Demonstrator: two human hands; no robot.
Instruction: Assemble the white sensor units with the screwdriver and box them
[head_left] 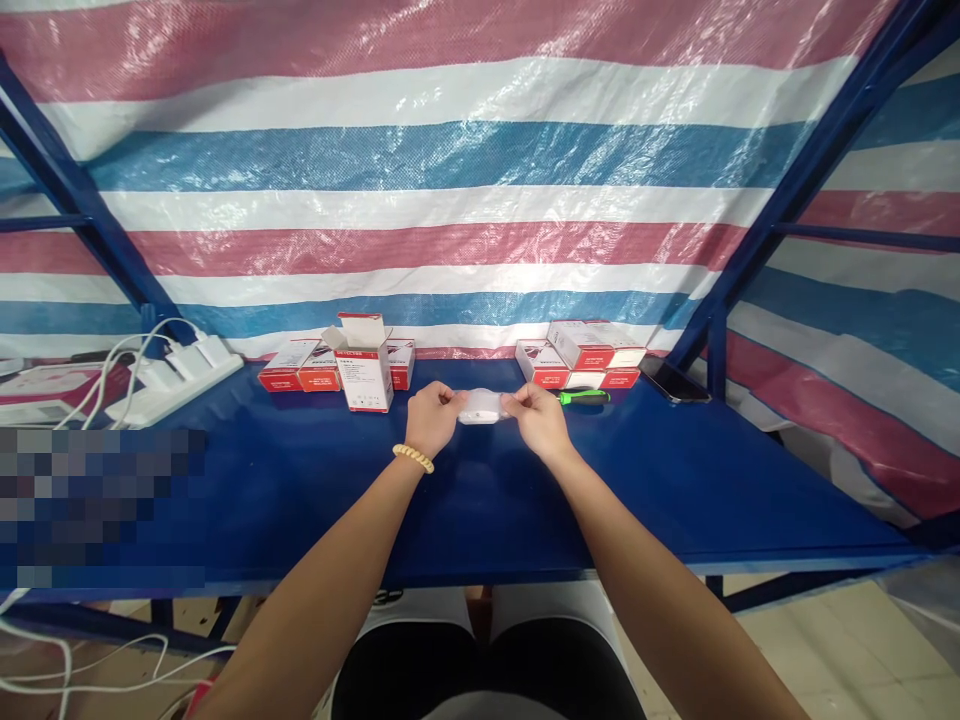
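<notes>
White piece (482, 406) held by its two ends

The left hand (433, 415) pinches one end between thumb and fingers, and the right hand (541, 415) grips the other the same way. Holding it by the ends probably keeps it steady and leaves its middle uncovered. It seems to have a thin clear wrap, and sits over the middle of the table (487, 510); whether it touches the surface I cannot tell. Just beyond the right hand lies a green-and-black tool (589, 397), its tip hidden. Near the left hand an open box (364, 375) stands upright with its flaps up, perhaps so it can be reached into from above. Red-and-white boxes lie behind it, and a stack (581, 348) sits farther right, likely set back to spare room for the arms. Out at the sides are a phone (676, 381) and a white power strip (182, 385)
</notes>
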